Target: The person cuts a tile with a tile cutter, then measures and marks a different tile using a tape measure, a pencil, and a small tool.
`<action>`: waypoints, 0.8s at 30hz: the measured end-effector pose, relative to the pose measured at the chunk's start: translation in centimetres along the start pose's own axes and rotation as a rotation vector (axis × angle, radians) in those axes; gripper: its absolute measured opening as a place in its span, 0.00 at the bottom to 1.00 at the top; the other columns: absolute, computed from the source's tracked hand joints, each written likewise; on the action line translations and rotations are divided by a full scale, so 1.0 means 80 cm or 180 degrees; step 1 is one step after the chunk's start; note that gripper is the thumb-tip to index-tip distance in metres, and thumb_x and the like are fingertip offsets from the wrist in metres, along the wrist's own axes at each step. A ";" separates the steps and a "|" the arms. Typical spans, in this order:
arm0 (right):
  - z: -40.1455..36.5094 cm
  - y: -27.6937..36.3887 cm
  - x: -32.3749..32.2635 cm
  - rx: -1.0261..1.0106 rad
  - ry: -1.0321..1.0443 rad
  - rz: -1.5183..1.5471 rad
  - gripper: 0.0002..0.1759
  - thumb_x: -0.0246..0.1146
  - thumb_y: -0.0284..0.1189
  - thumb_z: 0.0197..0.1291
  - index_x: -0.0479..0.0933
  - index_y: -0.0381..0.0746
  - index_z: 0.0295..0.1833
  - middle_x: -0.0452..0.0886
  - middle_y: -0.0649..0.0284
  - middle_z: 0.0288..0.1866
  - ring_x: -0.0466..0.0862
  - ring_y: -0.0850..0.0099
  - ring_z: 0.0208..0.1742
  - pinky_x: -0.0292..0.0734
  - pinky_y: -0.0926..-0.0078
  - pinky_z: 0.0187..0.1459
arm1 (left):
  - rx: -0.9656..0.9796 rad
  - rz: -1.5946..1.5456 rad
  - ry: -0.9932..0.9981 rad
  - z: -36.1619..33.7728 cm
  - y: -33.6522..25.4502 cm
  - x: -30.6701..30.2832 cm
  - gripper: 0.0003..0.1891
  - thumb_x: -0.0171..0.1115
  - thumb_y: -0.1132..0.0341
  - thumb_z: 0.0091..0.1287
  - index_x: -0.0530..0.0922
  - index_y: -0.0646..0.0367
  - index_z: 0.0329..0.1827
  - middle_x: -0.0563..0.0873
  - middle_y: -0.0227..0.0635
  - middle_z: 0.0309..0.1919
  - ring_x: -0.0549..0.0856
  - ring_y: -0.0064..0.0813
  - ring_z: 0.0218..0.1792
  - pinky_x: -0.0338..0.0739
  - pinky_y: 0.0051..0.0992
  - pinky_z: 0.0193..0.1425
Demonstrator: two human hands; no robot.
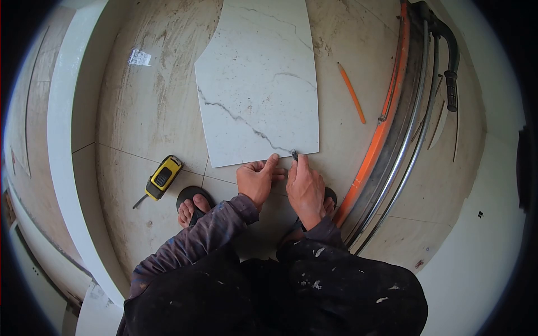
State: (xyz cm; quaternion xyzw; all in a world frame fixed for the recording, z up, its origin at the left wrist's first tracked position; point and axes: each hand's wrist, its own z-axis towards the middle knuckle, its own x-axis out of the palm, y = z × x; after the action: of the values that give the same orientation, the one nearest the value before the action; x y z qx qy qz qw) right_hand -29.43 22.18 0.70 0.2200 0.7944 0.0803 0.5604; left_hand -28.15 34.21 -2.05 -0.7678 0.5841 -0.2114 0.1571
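Note:
A white marble-patterned tile (258, 84) with grey veins lies on the floor, its left side cut at an angle. My left hand (258, 179) grips its near edge, thumb on top and the other fingers curled at the edge. Beside it, my right hand (305, 187) is closed around a small dark tool (294, 154), whose tip touches the tile's near edge by the end of a vein. Most of that tool is hidden in my fingers, so its kind does not show.
An orange pencil (352, 93) lies right of the tile. Further right stands a manual tile cutter (372, 151) with metal rails and a black handle (451, 92). A yellow-and-black tape measure (164, 177) rests at the left, near my sandalled foot (193, 207). A low white wall (64, 145) bounds the left side.

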 end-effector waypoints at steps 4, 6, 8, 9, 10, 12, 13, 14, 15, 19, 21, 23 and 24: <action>0.001 0.007 -0.002 0.0128 0.0136 -0.0181 0.11 0.53 0.31 0.72 0.69 0.34 0.52 0.82 0.45 0.26 0.84 0.43 0.30 0.77 0.45 0.31 | 0.0043 -0.0150 0.0017 0.002 0.003 0.000 0.17 0.69 0.59 0.70 0.83 0.68 0.33 0.89 0.43 0.29 0.87 0.23 0.26 0.81 0.22 0.32; -0.001 0.007 -0.003 0.0114 0.0133 -0.0218 0.11 0.53 0.31 0.72 0.69 0.34 0.51 0.82 0.45 0.26 0.84 0.43 0.30 0.77 0.45 0.31 | 0.0000 -0.0096 -0.0004 0.001 0.002 0.001 0.17 0.69 0.59 0.70 0.83 0.69 0.33 0.89 0.43 0.29 0.87 0.23 0.25 0.81 0.22 0.32; -0.004 0.008 -0.004 0.0155 0.0226 -0.0353 0.10 0.53 0.31 0.72 0.69 0.34 0.50 0.82 0.44 0.25 0.84 0.43 0.29 0.77 0.46 0.30 | -0.0024 -0.0042 -0.0037 0.001 0.000 0.000 0.17 0.69 0.60 0.69 0.83 0.69 0.33 0.89 0.43 0.29 0.87 0.23 0.25 0.82 0.22 0.32; -0.003 0.009 -0.003 0.0151 0.0232 -0.0353 0.10 0.53 0.31 0.72 0.69 0.34 0.50 0.82 0.44 0.25 0.84 0.43 0.29 0.77 0.46 0.30 | 0.0001 -0.0098 -0.0020 0.002 0.001 0.001 0.17 0.69 0.60 0.69 0.83 0.69 0.32 0.89 0.43 0.28 0.87 0.23 0.25 0.82 0.22 0.33; -0.002 0.010 -0.003 0.0161 0.0156 -0.0309 0.10 0.53 0.31 0.72 0.69 0.34 0.50 0.82 0.44 0.25 0.84 0.43 0.29 0.77 0.46 0.30 | 0.0024 -0.0154 0.0002 0.001 0.001 0.001 0.17 0.69 0.60 0.69 0.83 0.69 0.32 0.89 0.43 0.28 0.87 0.23 0.25 0.82 0.22 0.33; 0.001 0.010 -0.002 0.0179 0.0088 -0.0276 0.10 0.53 0.31 0.72 0.69 0.35 0.50 0.82 0.44 0.25 0.84 0.43 0.29 0.77 0.46 0.30 | 0.0006 -0.0129 -0.0026 0.000 -0.001 0.002 0.17 0.69 0.60 0.69 0.83 0.69 0.32 0.89 0.43 0.28 0.87 0.23 0.25 0.82 0.22 0.32; 0.004 0.010 -0.003 0.0174 0.0072 -0.0302 0.10 0.53 0.31 0.72 0.69 0.35 0.50 0.82 0.44 0.25 0.84 0.43 0.30 0.77 0.46 0.30 | -0.0002 -0.0091 -0.0054 -0.001 -0.001 0.003 0.17 0.69 0.60 0.69 0.83 0.69 0.32 0.89 0.42 0.28 0.87 0.23 0.25 0.82 0.23 0.32; 0.005 0.011 -0.003 0.0170 0.0052 -0.0321 0.10 0.53 0.31 0.72 0.69 0.35 0.50 0.82 0.45 0.26 0.84 0.43 0.30 0.77 0.46 0.30 | -0.0006 -0.0081 -0.0050 -0.001 0.000 0.002 0.17 0.69 0.60 0.69 0.83 0.69 0.32 0.89 0.42 0.28 0.87 0.23 0.25 0.82 0.23 0.32; 0.002 0.011 -0.003 0.0173 0.0042 -0.0313 0.10 0.53 0.31 0.72 0.69 0.35 0.50 0.82 0.45 0.26 0.84 0.43 0.30 0.77 0.46 0.30 | -0.0013 -0.0088 -0.0039 -0.001 0.000 0.002 0.17 0.69 0.60 0.69 0.83 0.69 0.32 0.89 0.43 0.28 0.87 0.23 0.25 0.82 0.23 0.32; 0.000 0.009 0.000 0.0237 0.0224 -0.0329 0.11 0.53 0.32 0.72 0.69 0.35 0.51 0.83 0.45 0.26 0.84 0.43 0.31 0.78 0.45 0.31 | 0.0027 -0.0113 -0.0043 0.001 0.001 0.002 0.18 0.69 0.60 0.69 0.83 0.70 0.31 0.89 0.43 0.27 0.87 0.24 0.26 0.82 0.23 0.32; 0.000 0.008 -0.001 0.0226 0.0161 -0.0349 0.11 0.54 0.32 0.72 0.69 0.35 0.51 0.83 0.45 0.26 0.84 0.43 0.30 0.78 0.44 0.31 | 0.0017 -0.0121 -0.0046 0.001 0.002 0.001 0.18 0.69 0.60 0.69 0.83 0.69 0.31 0.89 0.43 0.27 0.87 0.24 0.26 0.82 0.23 0.32; 0.005 0.013 -0.005 0.0240 0.0099 -0.0324 0.12 0.54 0.33 0.71 0.69 0.36 0.51 0.83 0.46 0.27 0.84 0.43 0.30 0.78 0.44 0.31 | 0.0028 -0.0105 -0.0030 0.001 0.001 0.002 0.18 0.69 0.59 0.69 0.83 0.69 0.30 0.89 0.43 0.27 0.87 0.24 0.26 0.82 0.23 0.32; 0.002 0.012 -0.005 0.0245 0.0088 -0.0318 0.12 0.54 0.33 0.71 0.69 0.36 0.51 0.83 0.46 0.27 0.84 0.43 0.30 0.78 0.44 0.31 | 0.0007 -0.0086 -0.0045 0.000 0.000 0.002 0.18 0.69 0.59 0.69 0.82 0.69 0.30 0.89 0.43 0.27 0.87 0.24 0.26 0.82 0.23 0.32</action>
State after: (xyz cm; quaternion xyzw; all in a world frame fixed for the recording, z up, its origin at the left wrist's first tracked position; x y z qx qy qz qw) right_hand -28.91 22.85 1.30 0.2003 0.8146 0.0247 0.5439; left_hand -28.09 34.03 -1.98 -0.7769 0.5724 -0.2087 0.1591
